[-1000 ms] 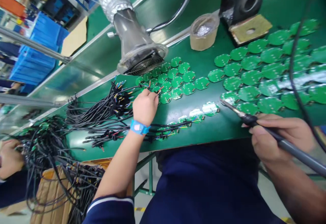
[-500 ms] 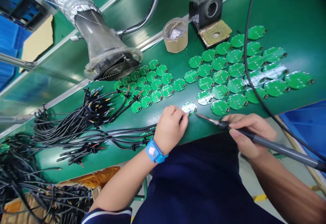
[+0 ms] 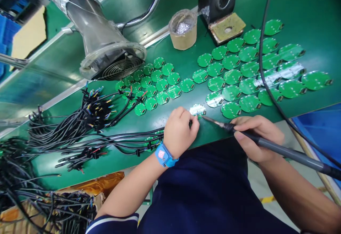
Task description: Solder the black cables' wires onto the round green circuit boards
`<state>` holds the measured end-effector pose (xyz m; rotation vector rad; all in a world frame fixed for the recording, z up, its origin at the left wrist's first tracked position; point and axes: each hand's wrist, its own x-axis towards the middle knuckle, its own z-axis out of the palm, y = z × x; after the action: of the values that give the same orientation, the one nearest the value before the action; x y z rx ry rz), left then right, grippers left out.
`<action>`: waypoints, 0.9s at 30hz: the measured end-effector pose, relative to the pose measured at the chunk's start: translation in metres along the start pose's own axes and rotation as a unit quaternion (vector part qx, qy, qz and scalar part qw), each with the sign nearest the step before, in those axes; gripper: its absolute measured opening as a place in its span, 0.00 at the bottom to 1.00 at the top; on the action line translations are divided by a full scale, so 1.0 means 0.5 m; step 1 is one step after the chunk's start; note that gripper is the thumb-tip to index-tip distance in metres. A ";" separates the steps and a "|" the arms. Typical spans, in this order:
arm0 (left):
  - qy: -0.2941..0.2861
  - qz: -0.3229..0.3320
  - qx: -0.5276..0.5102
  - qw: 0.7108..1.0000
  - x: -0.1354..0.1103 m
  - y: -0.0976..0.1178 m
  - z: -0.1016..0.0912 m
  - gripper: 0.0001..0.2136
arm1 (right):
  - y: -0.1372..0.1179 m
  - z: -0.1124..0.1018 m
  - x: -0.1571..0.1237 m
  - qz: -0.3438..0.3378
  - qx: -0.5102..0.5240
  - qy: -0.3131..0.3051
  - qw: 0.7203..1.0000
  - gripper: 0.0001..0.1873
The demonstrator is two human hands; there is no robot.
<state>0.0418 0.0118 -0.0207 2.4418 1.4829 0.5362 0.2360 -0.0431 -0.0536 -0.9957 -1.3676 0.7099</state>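
Note:
My left hand [image 3: 179, 131], with a blue wrist strap [image 3: 164, 155], is closed in a pinch beside a round green circuit board [image 3: 197, 110] near the bench's front edge; what the fingers hold is too small to name. My right hand [image 3: 257, 134] grips a soldering iron [image 3: 279, 150] like a pen, and its tip touches that same board. Two groups of round green boards lie behind: a small one [image 3: 157, 83] and a larger one [image 3: 250, 67].
A fume extraction duct with a fan grille [image 3: 112, 58] hangs over the bench's left. A tub of solder scraps [image 3: 183, 30] and an iron stand with sponge [image 3: 222, 12] stand at the back. Bundles of black wires [image 3: 87, 120] cover the left. The iron's cable [image 3: 269, 67] crosses the boards.
My left hand left the wire bundle at the small board group and came right to the front board. The soldering iron tip moved onto that board. The camera view shifted.

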 end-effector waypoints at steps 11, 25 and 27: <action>0.000 0.003 0.008 1.000 -0.004 -0.003 0.003 0.08 | 0.006 -0.003 -0.006 0.004 0.004 0.000 1.000 0.15; 0.018 -0.010 0.015 1.000 -0.006 0.000 0.011 0.09 | -0.007 0.015 -0.001 -0.020 -0.105 -0.002 0.994 0.13; 0.019 -0.014 0.018 1.000 -0.006 0.001 0.011 0.09 | -0.009 0.018 -0.002 -0.026 -0.128 -0.006 0.991 0.12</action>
<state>0.0434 0.0089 -0.0259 2.4468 1.5537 0.5566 0.2266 -0.0447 -0.0509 -1.1535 -1.5162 0.5096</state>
